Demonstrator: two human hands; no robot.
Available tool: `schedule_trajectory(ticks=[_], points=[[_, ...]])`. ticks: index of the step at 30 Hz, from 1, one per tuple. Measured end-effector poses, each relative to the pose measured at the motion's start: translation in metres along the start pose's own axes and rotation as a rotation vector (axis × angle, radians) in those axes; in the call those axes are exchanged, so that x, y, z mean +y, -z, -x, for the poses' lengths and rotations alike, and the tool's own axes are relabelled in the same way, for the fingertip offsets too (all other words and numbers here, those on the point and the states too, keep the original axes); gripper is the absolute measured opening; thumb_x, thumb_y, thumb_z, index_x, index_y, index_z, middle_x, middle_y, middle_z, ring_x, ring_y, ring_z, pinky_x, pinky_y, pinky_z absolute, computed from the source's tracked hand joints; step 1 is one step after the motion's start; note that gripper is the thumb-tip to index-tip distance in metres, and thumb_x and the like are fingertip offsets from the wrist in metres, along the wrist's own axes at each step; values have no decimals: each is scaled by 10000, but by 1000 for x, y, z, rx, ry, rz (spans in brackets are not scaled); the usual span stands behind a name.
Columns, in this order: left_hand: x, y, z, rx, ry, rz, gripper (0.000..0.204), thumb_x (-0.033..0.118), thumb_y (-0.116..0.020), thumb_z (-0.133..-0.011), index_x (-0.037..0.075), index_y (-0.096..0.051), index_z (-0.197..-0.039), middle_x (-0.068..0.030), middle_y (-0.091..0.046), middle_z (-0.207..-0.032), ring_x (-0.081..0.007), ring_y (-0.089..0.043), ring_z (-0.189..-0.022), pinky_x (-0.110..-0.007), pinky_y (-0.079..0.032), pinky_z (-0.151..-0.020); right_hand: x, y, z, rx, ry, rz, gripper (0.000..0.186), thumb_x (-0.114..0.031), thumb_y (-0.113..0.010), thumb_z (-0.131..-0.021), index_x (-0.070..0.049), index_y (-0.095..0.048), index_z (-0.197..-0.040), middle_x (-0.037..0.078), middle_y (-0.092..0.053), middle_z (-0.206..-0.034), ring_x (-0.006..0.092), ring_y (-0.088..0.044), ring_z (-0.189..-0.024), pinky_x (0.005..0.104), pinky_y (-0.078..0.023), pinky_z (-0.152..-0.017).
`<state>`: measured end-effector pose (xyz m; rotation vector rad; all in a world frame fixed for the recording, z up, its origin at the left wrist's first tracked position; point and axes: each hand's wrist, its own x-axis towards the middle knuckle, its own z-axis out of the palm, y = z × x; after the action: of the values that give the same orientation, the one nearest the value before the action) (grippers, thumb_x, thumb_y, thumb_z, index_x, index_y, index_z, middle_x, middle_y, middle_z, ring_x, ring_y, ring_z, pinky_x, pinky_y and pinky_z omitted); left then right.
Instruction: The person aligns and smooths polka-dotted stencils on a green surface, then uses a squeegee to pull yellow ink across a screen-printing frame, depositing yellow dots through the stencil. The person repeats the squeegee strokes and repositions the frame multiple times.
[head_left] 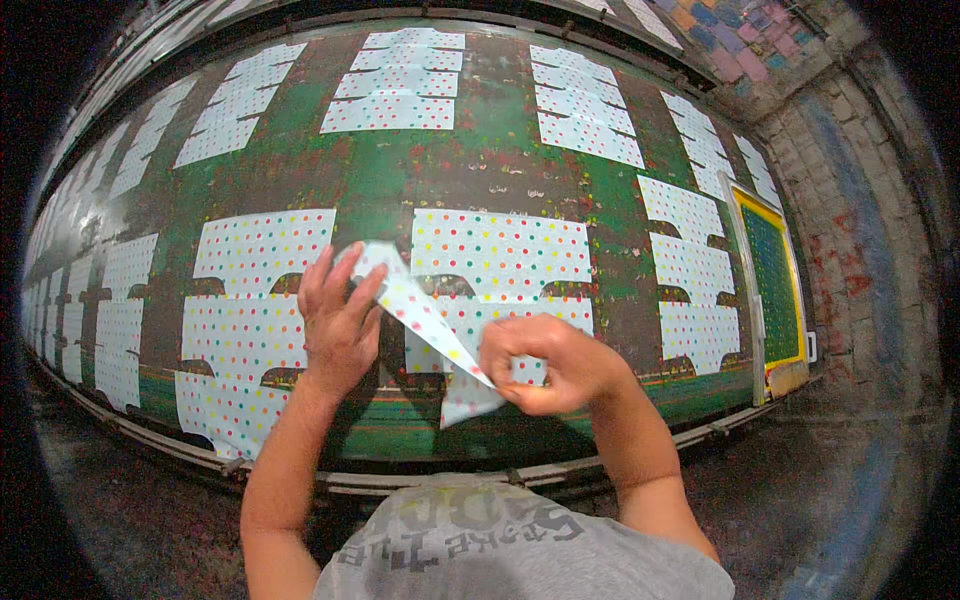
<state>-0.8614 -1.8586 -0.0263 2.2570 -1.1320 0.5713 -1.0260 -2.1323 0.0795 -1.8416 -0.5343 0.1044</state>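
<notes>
Dotted piece (432,318) in hand's kinda blurry, its lower tip lost in the right hand (548,362); far-left sheets' (74,315) dots too tiny.

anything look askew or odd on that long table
Yes: the white dotted piece between the left hand and right hand is lifted and folded, while the other dotted pieces lie flat in rows. The green table also looks blotchy.

Long green-and-brown stained table (375,175). Right of table: rough grey brick wall (850,170) with blue paint. Beyond table's far right corner: multicoloured brickwork (735,42). Below table's near edge: dark floor (740,485).
</notes>
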Motion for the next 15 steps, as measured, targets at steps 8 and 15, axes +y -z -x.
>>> schedule_trajectory(ticks=[8, 15], points=[[19, 39, 41, -474, 337, 848, 315, -16, -816, -906, 16, -780, -1217, -119, -800, -1107, -166, -764, -1034, -353, -605, -951, -51, -43, 140, 491, -270, -144, 210, -166, -784, -849, -51, -611, -824, 110, -689, -907, 241, -651, -865, 406, -546, -832], [67, 61, 65, -420, 574, 1095, 289, -14, -788, -972, -37, -750, -1257, -104, -792, -1164, -170, -764, -1070, -336, -600, -992, -45, -59, 211, 634, -221, -238, 221, -186, -785, -890, -47, -613, -876, 123, -687, -985, 225, -658, -918, 399, -570, -879]])
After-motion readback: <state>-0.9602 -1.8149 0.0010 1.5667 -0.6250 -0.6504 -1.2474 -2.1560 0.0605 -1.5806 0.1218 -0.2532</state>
